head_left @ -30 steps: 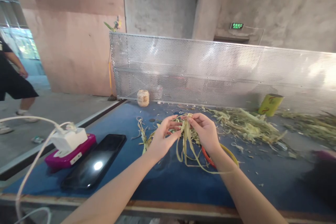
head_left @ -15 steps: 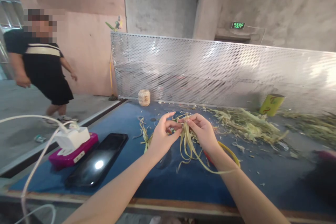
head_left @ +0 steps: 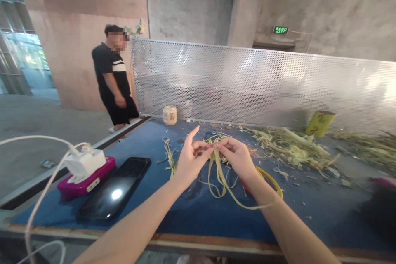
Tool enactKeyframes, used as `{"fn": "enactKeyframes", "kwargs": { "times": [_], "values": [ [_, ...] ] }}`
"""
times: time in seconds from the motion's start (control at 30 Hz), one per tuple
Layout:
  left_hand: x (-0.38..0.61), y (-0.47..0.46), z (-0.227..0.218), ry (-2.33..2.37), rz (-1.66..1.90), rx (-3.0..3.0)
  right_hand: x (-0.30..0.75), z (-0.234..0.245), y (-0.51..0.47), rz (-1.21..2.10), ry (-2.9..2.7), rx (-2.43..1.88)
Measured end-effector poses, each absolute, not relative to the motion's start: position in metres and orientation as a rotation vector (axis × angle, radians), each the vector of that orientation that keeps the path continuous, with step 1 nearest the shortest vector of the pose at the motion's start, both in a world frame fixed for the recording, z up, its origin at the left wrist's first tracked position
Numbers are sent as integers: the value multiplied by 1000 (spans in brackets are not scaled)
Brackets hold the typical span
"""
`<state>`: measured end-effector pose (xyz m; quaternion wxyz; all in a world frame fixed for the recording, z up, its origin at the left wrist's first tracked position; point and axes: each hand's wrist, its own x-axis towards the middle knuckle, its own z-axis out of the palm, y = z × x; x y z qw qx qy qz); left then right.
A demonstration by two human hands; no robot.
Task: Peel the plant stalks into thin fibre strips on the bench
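You hold pale plant strips (head_left: 218,165) above a blue desk (head_left: 216,222).
From left: a black phone (head_left: 114,192); your left hand (head_left: 191,159), grip pinching the strips, which dangle; your right hand (head_left: 238,156), grip pinching them too; heaped plant scraps (head_left: 291,146).

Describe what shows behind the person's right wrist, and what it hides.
A red curved band and a yellow curved band show on opposite sides of the right wrist. Whatever lies between is covered, so whether they join cannot be seen.
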<state>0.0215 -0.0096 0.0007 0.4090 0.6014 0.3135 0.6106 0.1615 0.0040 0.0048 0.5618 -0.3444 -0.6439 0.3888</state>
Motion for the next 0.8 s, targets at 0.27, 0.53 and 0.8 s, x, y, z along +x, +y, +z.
{"fn": "enactKeyframes", "kwargs": {
  "times": [0.27, 0.53, 0.8],
  "values": [
    [21, -9, 1, 725, 1582, 1503, 164, 4, 7, 983, -1452, -764],
    [22, -9, 0, 725, 1520, 1478, 162, 10, 2, 1007, -1428, -773],
    [21, -12, 4, 728, 1580, 1412, 163, 6, 4, 1130, -1360, -712]
  ]
}}
